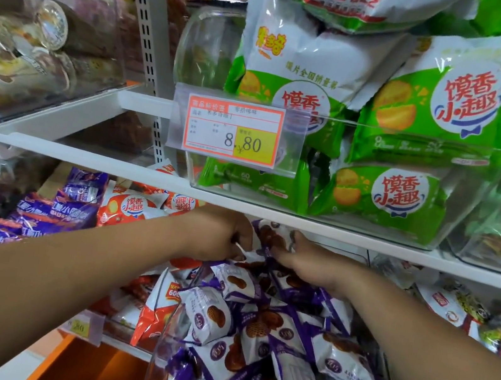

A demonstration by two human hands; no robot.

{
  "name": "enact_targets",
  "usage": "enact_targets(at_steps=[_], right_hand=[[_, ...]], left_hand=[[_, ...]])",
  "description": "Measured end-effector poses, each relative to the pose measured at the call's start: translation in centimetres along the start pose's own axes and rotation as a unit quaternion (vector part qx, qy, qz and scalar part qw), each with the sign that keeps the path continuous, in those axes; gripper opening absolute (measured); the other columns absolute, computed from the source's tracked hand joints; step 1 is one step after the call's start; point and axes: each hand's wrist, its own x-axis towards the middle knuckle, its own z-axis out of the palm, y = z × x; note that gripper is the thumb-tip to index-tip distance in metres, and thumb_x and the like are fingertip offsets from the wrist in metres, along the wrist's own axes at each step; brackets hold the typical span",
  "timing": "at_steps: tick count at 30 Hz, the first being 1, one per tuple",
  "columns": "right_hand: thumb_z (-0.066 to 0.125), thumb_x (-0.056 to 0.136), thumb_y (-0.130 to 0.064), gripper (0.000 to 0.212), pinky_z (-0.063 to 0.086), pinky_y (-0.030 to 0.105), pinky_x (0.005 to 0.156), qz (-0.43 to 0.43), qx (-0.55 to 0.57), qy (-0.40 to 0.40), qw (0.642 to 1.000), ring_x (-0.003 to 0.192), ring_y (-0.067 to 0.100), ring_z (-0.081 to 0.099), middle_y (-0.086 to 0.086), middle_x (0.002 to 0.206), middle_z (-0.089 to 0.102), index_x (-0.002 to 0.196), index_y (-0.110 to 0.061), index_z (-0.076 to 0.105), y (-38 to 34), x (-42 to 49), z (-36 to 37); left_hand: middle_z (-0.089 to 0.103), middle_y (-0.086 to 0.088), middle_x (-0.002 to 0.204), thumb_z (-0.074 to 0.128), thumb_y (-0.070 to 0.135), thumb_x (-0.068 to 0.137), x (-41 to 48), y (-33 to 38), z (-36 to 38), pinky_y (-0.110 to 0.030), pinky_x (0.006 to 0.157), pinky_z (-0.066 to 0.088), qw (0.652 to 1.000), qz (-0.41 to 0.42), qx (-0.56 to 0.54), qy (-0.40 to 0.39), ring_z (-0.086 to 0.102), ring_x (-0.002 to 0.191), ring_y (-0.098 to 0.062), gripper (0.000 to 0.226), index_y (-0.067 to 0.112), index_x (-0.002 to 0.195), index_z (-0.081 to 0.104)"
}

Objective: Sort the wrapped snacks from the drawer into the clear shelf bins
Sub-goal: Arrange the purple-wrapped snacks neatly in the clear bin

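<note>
- Two bare forearms reach forward under a white shelf board [272, 210], and the hands meet close together at the back of a heap of snack packets [272, 329].
- The left hand [218, 237] has its fingers curled down and pinches a white crimped wrapper edge at the top of the heap.
- The right hand [307, 265] is just beside it, thumb up, with its fingers curled round a raised packet [271, 236] that stands between the two hands. Whether both hands hold this same packet cannot be told.
- The snack packets are white with purple trim and a brown biscuit picture. They lie piled below and in front of both hands, filling a clear bin [166, 325] whose curved front wall shows under the left forearm.
- Directly above the hands, on the shelf board, sits an upper clear bin [385, 128] stacked with green packets [419, 125].
- A price tag [232, 130] reading 8.80 is clipped to that bin, up and left of the left hand.
- Left of the left hand lie orange-and-white packets [130, 206], and farther left dark purple packets [56, 213].
- Well to the right of the right hand, red-and-white packets [454, 310] lie on the same level.
</note>
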Motion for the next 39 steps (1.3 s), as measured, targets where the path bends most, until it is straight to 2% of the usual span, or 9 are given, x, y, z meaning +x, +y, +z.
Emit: enact_targets(at_steps=[5,7,10,12,17,20,26,31,39], right_hand=[[0.046,0.107,-0.042,0.066,0.031,0.026,0.107,0.0,-0.086,0.016,0.996,0.144,0.024,0.038,0.005,0.162,0.034,0.161,-0.019,0.015,0.9,-0.3,-0.5],[0.05,0.106,-0.037,0.054,0.039,0.026,0.095,-0.005,-0.098,0.036,0.995,0.128,0.024,0.052,0.006,0.15,0.049,0.152,-0.019,0.031,1.1,-0.2,-0.3],[0.061,0.097,-0.023,0.02,0.042,0.024,0.068,-0.005,-0.066,0.094,0.993,0.092,0.014,0.059,0.003,0.116,0.065,0.116,-0.023,0.058,1.2,-0.3,-0.5],[0.061,0.094,-0.016,0.018,0.039,0.023,0.06,-0.007,-0.068,0.119,0.991,0.086,0.012,0.057,0.001,0.108,0.065,0.109,-0.027,0.062,1.7,-0.4,-1.0],[0.06,0.093,-0.014,0.043,0.042,0.024,0.082,-0.01,-0.092,0.134,0.987,0.114,0.02,0.057,0.005,0.137,0.06,0.135,-0.023,0.062,1.7,-1.2,-1.1],[0.059,0.1,-0.029,0.037,0.044,0.027,0.093,-0.041,-0.104,0.12,0.986,0.119,0.021,0.057,0.002,0.141,0.059,0.136,-0.02,0.063,1.9,-1.6,-1.3],[0.053,0.106,-0.031,0.029,0.037,0.023,0.083,-0.052,-0.063,0.145,0.986,0.105,0.015,0.054,-0.005,0.116,0.06,0.128,-0.021,0.068,2.6,-2.0,-0.7],[0.062,0.1,-0.032,0.017,0.051,0.026,0.074,-0.024,0.01,0.188,0.982,0.091,0.017,0.066,-0.001,0.12,0.067,0.116,-0.032,0.068,1.9,-0.2,-0.1],[0.073,0.091,-0.038,0.005,0.047,0.018,0.079,0.013,-0.045,0.213,0.976,0.099,0.008,0.063,-0.016,0.109,0.069,0.092,-0.043,0.071,0.4,2.6,1.0]], left_hand=[[0.065,0.014,0.122,0.065,0.024,0.096,0.4,-0.3,-0.2,-0.016,0.089,0.043,0.999,-0.017,-0.038,-0.036,0.059,0.114,-0.008,0.029,0.031,0.124,0.064],[0.066,0.014,0.12,0.067,0.02,0.094,0.5,-0.3,-0.3,-0.022,0.095,0.048,0.997,-0.014,-0.057,-0.043,0.061,0.111,-0.008,0.031,0.03,0.123,0.064],[0.062,0.02,0.105,0.068,0.022,0.094,0.2,-0.2,-0.4,-0.006,0.078,0.041,0.998,0.003,-0.052,-0.032,0.055,0.095,0.0,0.024,0.033,0.116,0.071],[0.062,0.02,0.098,0.069,0.02,0.093,0.0,-0.1,-0.3,0.004,0.066,0.034,0.998,0.015,-0.053,-0.008,0.052,0.084,0.005,0.02,0.031,0.108,0.076],[0.073,0.013,0.103,0.074,0.011,0.087,-0.7,-0.2,0.1,0.004,0.068,0.035,0.995,0.049,-0.076,0.029,0.054,0.079,0.008,0.021,0.026,0.1,0.08],[0.07,0.018,0.089,0.078,0.01,0.084,-1.1,-0.7,0.3,0.002,0.068,0.038,0.991,0.056,-0.11,0.048,0.056,0.076,0.019,0.019,0.024,0.097,0.081],[0.064,0.027,0.087,0.078,0.009,0.085,-1.4,-0.9,0.1,0.002,0.068,0.041,0.986,0.034,-0.156,0.052,0.056,0.079,0.026,0.023,0.022,0.103,0.077],[0.063,0.029,0.089,0.076,0.014,0.09,-1.2,-0.8,-0.4,0.003,0.065,0.039,0.985,0.001,-0.171,0.022,0.053,0.073,0.029,0.022,0.028,0.106,0.073],[0.062,0.021,0.096,0.074,0.017,0.089,-1.0,-1.1,-0.2,0.004,0.066,0.034,0.995,0.017,-0.093,0.026,0.056,0.081,0.006,0.024,0.028,0.11,0.077]])
